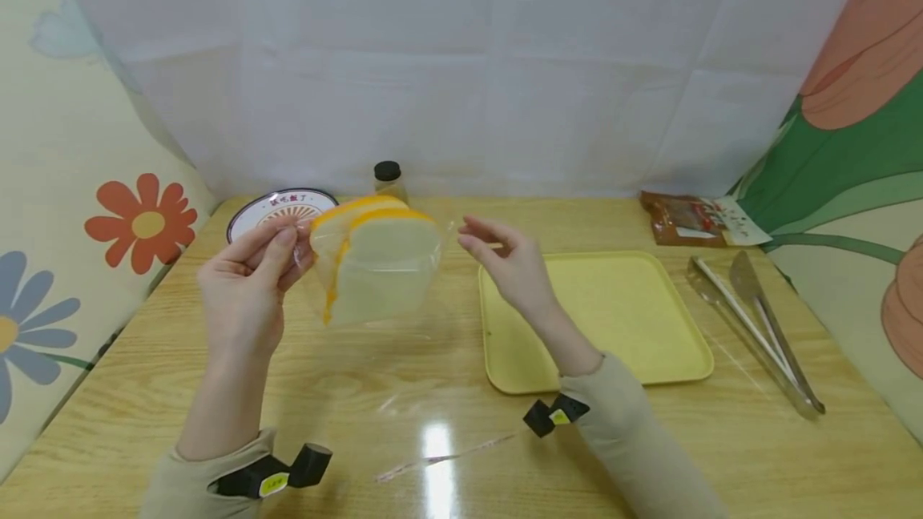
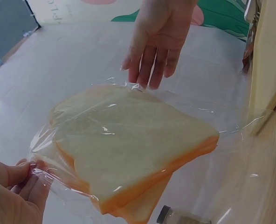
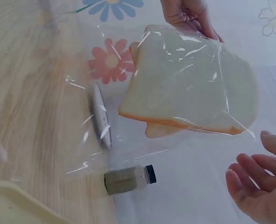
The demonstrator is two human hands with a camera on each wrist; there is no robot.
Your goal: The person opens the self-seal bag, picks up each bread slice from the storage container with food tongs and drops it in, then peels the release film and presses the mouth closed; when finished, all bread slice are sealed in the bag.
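Two slices of bread (image 1: 389,267) with orange crusts, one overlapping the other, hang above the table inside a clear plastic bag (image 2: 89,126). At one side, the left hand (image 1: 248,295) pinches the bag's edge between thumb and fingers. The right hand (image 1: 515,267) is raised near the bag's other side, fingers loosely extended and holding nothing. Seen in the right wrist view, the fingers of the right hand (image 3: 261,179) are spread apart beside the bag's corner. Thin film of the bag stretches beyond the bread in both wrist views.
A yellow tray (image 1: 613,319) lies below the right forearm. Metal tongs (image 1: 750,327) and another long utensil (image 1: 767,319) are at the right. Behind stand a black-capped jar (image 1: 388,175), a patterned plate (image 1: 252,215) and a brown packet (image 1: 692,219). A thin clear strip (image 1: 443,459) lies in front.
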